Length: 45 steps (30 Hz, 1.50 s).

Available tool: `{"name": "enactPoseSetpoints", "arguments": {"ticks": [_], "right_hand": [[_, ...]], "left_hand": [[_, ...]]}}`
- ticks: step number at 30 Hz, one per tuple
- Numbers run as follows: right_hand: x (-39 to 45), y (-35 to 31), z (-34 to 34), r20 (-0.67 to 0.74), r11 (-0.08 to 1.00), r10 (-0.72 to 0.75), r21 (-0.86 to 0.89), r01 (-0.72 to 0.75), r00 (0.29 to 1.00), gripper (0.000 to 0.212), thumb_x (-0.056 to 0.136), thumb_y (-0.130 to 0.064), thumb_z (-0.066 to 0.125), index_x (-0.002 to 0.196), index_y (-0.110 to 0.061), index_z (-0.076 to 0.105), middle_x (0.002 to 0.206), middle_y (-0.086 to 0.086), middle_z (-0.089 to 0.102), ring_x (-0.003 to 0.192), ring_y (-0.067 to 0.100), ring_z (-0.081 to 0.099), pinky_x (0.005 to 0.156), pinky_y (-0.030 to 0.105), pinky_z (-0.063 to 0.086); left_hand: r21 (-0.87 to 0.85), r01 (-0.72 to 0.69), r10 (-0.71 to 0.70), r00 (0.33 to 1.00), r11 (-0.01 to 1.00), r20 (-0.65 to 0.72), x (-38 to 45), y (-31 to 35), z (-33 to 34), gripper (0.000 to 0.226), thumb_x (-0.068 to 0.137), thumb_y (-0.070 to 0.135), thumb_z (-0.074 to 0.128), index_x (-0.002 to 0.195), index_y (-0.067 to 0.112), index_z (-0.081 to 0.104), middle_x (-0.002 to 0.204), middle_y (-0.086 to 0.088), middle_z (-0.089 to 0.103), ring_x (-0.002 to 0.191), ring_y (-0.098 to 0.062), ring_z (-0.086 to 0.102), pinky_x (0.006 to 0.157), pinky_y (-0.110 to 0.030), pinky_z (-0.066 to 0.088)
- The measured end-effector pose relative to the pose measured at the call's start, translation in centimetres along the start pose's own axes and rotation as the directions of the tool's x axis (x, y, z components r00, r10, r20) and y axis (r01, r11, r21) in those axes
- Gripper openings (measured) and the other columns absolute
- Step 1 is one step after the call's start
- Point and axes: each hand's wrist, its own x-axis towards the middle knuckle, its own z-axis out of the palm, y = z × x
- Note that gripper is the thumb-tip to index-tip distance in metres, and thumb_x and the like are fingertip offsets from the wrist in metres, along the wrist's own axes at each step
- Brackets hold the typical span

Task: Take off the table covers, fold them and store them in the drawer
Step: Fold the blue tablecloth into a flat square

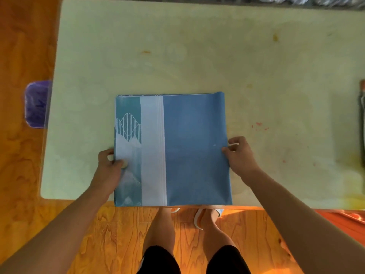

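Note:
A blue table cover lies folded into a near square at the front edge of the pale stained table. It has a white band and a teal strip with a line pattern on its left part. My left hand pinches the cover's left edge, thumb on top. My right hand pinches the right edge, fingers curled round it. No drawer is in view.
A purple stool or bin stands on the wooden floor left of the table. A dark long object lies at the table's right edge. Orange cloth shows at the lower right. My legs stand at the table's front.

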Motion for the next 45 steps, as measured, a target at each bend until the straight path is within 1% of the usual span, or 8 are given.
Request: {"name": "enactPoseSetpoints", "arguments": {"ticks": [7, 11, 19, 24, 30, 34, 38, 45], "right_hand": [[1.6, 1.3, -0.7, 0.034, 0.966, -0.176, -0.185, 0.179, 0.984, 0.026, 0.09, -0.002, 0.063, 0.081, -0.025, 0.057, 0.085, 0.002, 0.061, 0.074, 0.018, 0.053, 0.067, 0.031, 0.045], [0.8, 3.7, -1.9, 0.221, 0.905, -0.309, -0.229, 0.358, 0.925, 0.081, 0.083, 0.023, 0.045, 0.089, -0.054, 0.069, 0.104, -0.002, 0.063, 0.095, 0.027, 0.062, 0.084, 0.04, 0.056], [-1.0, 4.0, -3.6, 0.511, 0.316, -0.453, -0.674, 0.668, 0.731, 0.053, 0.094, -0.026, 0.064, 0.145, -0.029, 0.049, 0.136, 0.006, 0.043, 0.122, 0.025, 0.046, 0.096, 0.041, 0.05], [0.9, 5.1, -5.1, 0.646, -0.224, -0.627, -0.684, 0.694, 0.435, 0.053, 0.1, -0.038, 0.045, 0.145, -0.01, 0.053, 0.147, 0.023, 0.046, 0.134, 0.043, 0.045, 0.113, 0.056, 0.034], [2.1, 3.6, -5.7, 0.768, -0.231, -0.549, -0.518, 0.824, 0.329, 0.043, 0.101, -0.027, 0.049, 0.14, -0.011, 0.057, 0.147, 0.011, 0.053, 0.14, 0.031, 0.046, 0.111, 0.044, 0.044], [1.0, 1.5, -5.4, 0.456, 0.519, -0.519, -0.504, 0.69, 0.723, 0.042, 0.092, -0.047, 0.043, 0.119, -0.029, 0.069, 0.126, 0.002, 0.07, 0.114, 0.022, 0.067, 0.101, 0.037, 0.051], [2.3, -2.2, -3.3, 0.195, 0.826, -0.236, -0.475, 0.303, 0.952, 0.044, 0.103, -0.044, 0.044, 0.084, -0.008, 0.06, 0.081, 0.016, 0.064, 0.078, 0.033, 0.058, 0.071, 0.04, 0.044], [1.6, -2.9, 1.1, -0.169, 0.867, -0.194, -0.491, 0.088, 0.966, 0.036, 0.107, -0.032, 0.034, 0.079, -0.013, 0.046, 0.071, 0.005, 0.054, 0.071, 0.034, 0.052, 0.065, 0.037, 0.033]], "left_hand": [[0.367, -0.465, 0.282, 0.846, 0.805, 0.453, 1.9, -1.7, -4.8, 0.06, 0.095, -0.014, 0.052, 0.123, 0.036, 0.068, 0.136, 0.017, 0.059, 0.12, 0.005, 0.057, 0.105, -0.019, 0.048], [0.621, -0.768, 0.494, 0.607, 0.16, 0.623, 3.7, -2.9, -5.7, 0.07, 0.074, -0.005, 0.084, 0.137, 0.016, 0.062, 0.134, -0.001, 0.062, 0.109, -0.026, 0.067, 0.089, -0.038, 0.059], [0.674, -0.701, 0.581, 0.455, -0.233, 0.675, 4.5, -3.0, -5.4, 0.082, 0.065, 0.028, 0.087, 0.138, 0.007, 0.058, 0.105, -0.014, 0.056, 0.09, -0.033, 0.058, 0.085, -0.048, 0.051], [0.462, -0.771, 0.432, 0.27, -0.438, 0.861, 4.9, -4.6, -5.7, 0.077, 0.084, 0.013, 0.055, 0.158, 0.015, 0.033, 0.167, -0.016, 0.017, 0.154, -0.04, 0.014, 0.125, -0.046, 0.003], [0.42, -0.907, 0.435, 0.368, -0.024, 0.821, 4.9, -4.1, -6.6, 0.089, 0.085, 0.017, 0.078, 0.158, 0.027, 0.03, 0.164, 0.005, 0.031, 0.153, -0.017, 0.027, 0.126, -0.03, 0.017], [0.364, -0.532, 0.386, 0.83, 0.765, 0.402, 2.4, 0.1, -5.4, 0.055, 0.097, 0.011, 0.067, 0.09, 0.066, 0.068, 0.111, 0.017, 0.072, 0.11, -0.015, 0.067, 0.09, -0.034, 0.051], [0.309, -0.132, 0.094, 0.986, 0.942, 0.136, 4.7, 5.0, -3.1, 0.05, 0.101, 0.06, 0.044, 0.088, 0.022, 0.074, 0.085, 0.0, 0.075, 0.089, -0.025, 0.068, 0.074, -0.032, 0.045], [-0.072, -0.238, 0.232, 0.969, 0.969, -0.08, 5.7, 4.4, -0.7, 0.035, 0.094, 0.042, 0.059, 0.088, 0.008, 0.063, 0.081, -0.009, 0.062, 0.075, -0.019, 0.051, 0.071, -0.035, 0.039]]}}
